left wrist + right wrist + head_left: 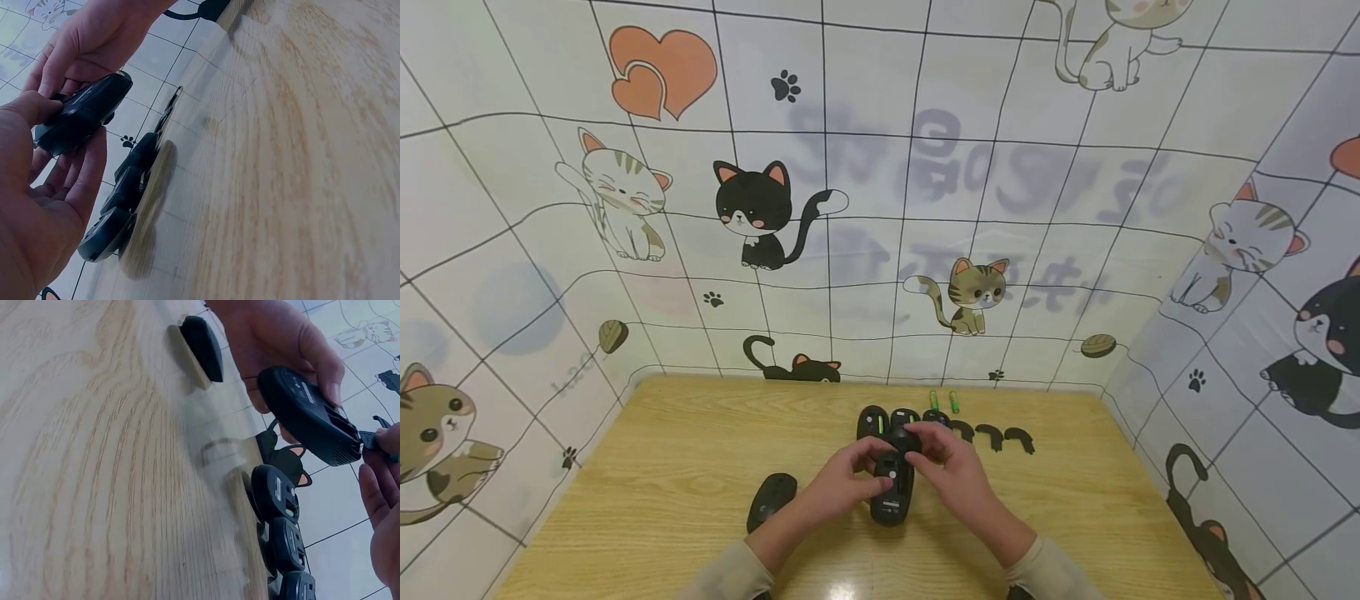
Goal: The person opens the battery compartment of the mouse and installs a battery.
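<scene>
A black computer mouse (891, 504) is held underside up in my left hand (842, 483), above the table. In the right wrist view the mouse (306, 415) shows its label and an opened battery slot, with my left thumb on its underside. My right hand (953, 467) pinches a dark battery cover (370, 441) at the end of the mouse. Whether the cover touches the mouse I cannot tell. In the left wrist view, the fingers of my left hand (44, 212) curl round the mouse (87, 115), and my right hand (100, 40) is behind it.
Behind my hands, three mice (872, 421) lie in a row, underside up, some with a green battery showing. Several curved black covers (1019, 438) lie to their right. Two green batteries (954, 402) lie farther back. Another mouse (771, 500) rests left of my left forearm.
</scene>
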